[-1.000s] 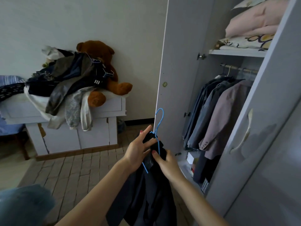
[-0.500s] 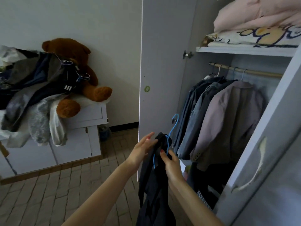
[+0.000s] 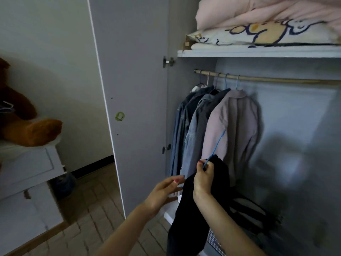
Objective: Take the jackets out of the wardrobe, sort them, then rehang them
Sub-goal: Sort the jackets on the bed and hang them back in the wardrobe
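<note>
The right hand [image 3: 203,179] pinches the neck of a blue hanger [image 3: 215,148] carrying a black jacket [image 3: 186,218], raised before the open wardrobe [image 3: 140,89]. The left hand [image 3: 164,191] reaches alongside, fingers straight, holding nothing. Inside, a pink jacket [image 3: 238,126] and denim jackets [image 3: 191,130] hang bunched at the rail's [image 3: 276,79] left end; folded bedding [image 3: 267,21] fills the shelf [image 3: 258,52] above.

My right hand [image 3: 203,179] pinched the neck of a blue hanger [image 3: 215,147] carrying a dark jacket [image 3: 191,215], held up in front of the open wardrobe [image 3: 276,126]. My left hand [image 3: 163,191] hovered just beside the jacket, fingers straight and spread. On the wooden rail [image 3: 267,78] hung several jackets, the nearest a pale pink jacket [image 3: 234,126]. Folded bedding [image 3: 267,21] lay on the shelf [image 3: 258,52] above. A brown teddy bear [image 3: 24,126] sat on a white cabinet [image 3: 27,172] at the left.
</note>
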